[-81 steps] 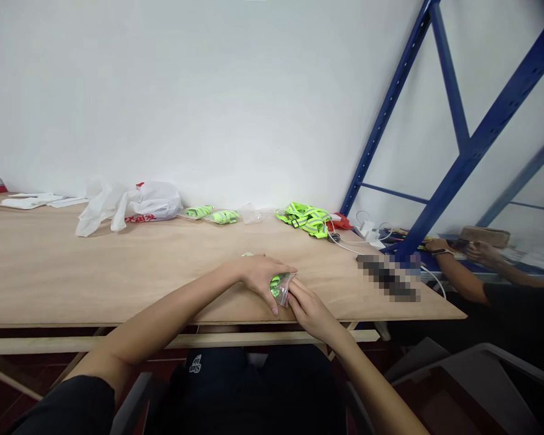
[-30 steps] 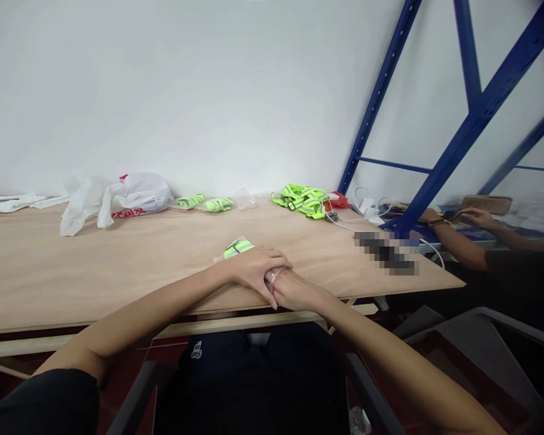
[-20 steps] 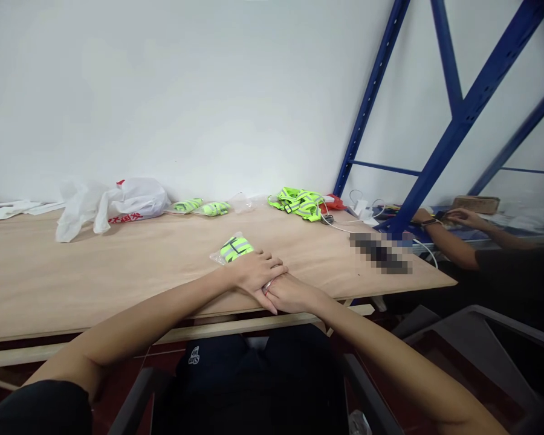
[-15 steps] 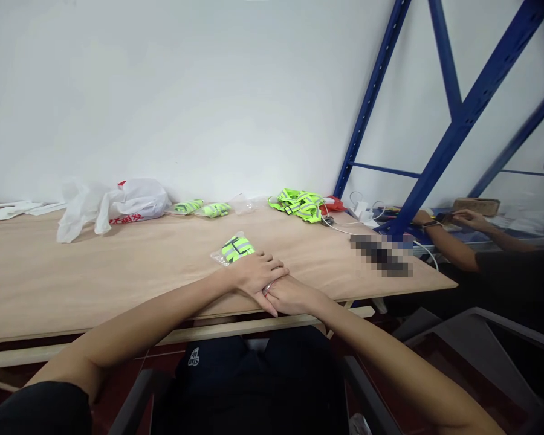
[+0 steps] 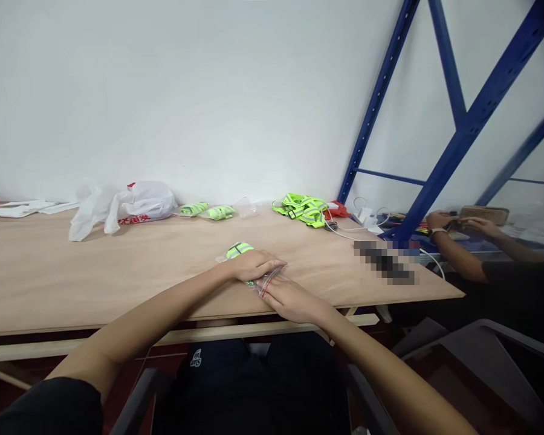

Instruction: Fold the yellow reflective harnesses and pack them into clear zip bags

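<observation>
Drawn back slightly since half a second ago, our right hand (image 5: 295, 302) is baring more of the red-lined mouth of a clear zip-lock bag (image 5: 263, 284), while our left hand (image 5: 255, 266) is bunching its fingers closer together. Nearest us, the right hand is reaching its straightened fingers into that mouth, under the film; their tips are hiding from view, so we cannot tell whether they are gripping anything. Just beyond, the left hand is lying back upward across the bag's middle; whether it is pressing or clasping, we cannot tell. Past it, a folded neon-yellow reflective vest (image 5: 239, 249) is showing inside the bag's far end, and the bag is resting on the plywood tabletop (image 5: 140, 272). By our judgement, the vest is already sitting mostly inside, but the mouth is standing unsealed around our fingers. Farther off, along the wall (image 5: 163, 90), two vest packets (image 5: 220, 212) are lying side by side, each appearing filled. To their right, some crumpled clear plastic (image 5: 248, 207) is lying without any vest that we are making out, and beyond that a loose reflective vest (image 5: 301, 209) is sprawling unbagged in a heap.
</observation>
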`<state>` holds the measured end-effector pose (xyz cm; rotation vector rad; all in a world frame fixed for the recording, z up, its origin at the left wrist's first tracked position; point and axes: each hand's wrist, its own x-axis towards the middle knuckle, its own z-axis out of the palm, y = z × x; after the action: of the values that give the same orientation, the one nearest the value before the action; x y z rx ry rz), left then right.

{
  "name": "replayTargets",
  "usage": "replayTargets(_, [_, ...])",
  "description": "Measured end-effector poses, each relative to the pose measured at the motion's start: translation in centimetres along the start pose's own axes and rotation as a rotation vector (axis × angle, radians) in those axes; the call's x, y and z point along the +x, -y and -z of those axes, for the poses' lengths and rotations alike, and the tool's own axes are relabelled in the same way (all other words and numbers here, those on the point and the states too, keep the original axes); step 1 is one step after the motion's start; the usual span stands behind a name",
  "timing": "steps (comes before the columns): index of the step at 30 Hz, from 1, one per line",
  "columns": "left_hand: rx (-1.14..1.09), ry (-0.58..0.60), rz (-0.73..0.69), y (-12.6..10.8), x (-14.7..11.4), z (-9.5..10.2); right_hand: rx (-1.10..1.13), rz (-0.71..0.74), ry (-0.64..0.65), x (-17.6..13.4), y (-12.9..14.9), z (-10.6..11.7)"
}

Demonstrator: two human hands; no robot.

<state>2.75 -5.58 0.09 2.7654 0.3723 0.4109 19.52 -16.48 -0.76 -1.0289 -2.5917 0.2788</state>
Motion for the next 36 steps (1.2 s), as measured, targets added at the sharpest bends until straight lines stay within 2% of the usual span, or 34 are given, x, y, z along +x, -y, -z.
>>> replayTargets(6, [0.238,0.034,-0.057,0.0,0.6,-1.0,0.088,-0.005,-0.120,-2.5,-0.1,0.2])
replayTargets(11, [0.437,0.004,-0.042,-0.8,0.5,-1.6,0.028,-0.039,-0.458,-3.8,-1.3,0.6])
replayTargets(13, [0.461,-0.013,-0.026,-1.1,0.3,-1.8,-0.050,-0.043,-0.514,-3.9,-1.8,0.4])
replayTargets(17, [0.443,-0.029,0.019,-1.3,0.0,-1.7,-0.122,-0.087,-0.422,-3.9,-2.7,-0.3])
replayTargets(23, [0.212,-0.051,0.022,-1.1,-0.2,-0.7,-0.129,-0.183,-0.340,-4.1,-3.6,-0.6])
replayTargets(27, [0.226,-0.031,-0.007,-1.1,0.0,-0.8,-0.131,-0.173,-0.282,-4.1,-3.8,-0.7])
replayTargets(32, [0.303,0.013,-0.026,-1.1,0.1,-1.5,-0.161,-0.169,-0.297,-4.0,-3.9,-1.0])
replayTargets(36, [0.309,-0.026,-0.037,-1.6,0.1,-1.2,-0.185,-0.159,-0.313,-3.9,-3.7,-1.0])
